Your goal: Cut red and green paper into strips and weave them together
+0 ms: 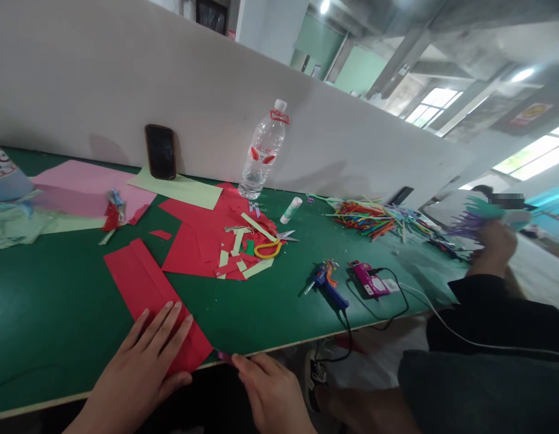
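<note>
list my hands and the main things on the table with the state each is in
left hand: spread flat on the paper
right hand: closed on a small purple item
folded red paper: creased lengthwise
scissors: blades open
bottle: upright, cap on
phone: propped up, screen dark
glue gun: lying down, cord attached
magenta box: black cable attached
</note>
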{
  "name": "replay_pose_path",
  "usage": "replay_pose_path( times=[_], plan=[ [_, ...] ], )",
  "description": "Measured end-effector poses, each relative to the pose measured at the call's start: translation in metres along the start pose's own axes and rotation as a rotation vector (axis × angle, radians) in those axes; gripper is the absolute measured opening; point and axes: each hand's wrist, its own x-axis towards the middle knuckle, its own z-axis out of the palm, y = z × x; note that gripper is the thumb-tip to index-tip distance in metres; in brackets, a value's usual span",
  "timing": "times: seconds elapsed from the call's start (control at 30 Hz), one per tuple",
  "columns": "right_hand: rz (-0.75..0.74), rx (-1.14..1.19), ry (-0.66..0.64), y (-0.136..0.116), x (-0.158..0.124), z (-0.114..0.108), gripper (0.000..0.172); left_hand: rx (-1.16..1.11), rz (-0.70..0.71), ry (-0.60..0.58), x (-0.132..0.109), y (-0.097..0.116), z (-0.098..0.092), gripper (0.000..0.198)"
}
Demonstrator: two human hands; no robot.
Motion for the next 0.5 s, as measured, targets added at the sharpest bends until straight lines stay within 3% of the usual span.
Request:
replay_pose_path(
  times=[0.5],
  plan=[
    [0.028,0.067,-0.047,0.0008,0.0013,-0.0008,0.037,-0.025,0.005,-0.010,-0.0015,0.0021,-0.0024,0.073]
  ],
)
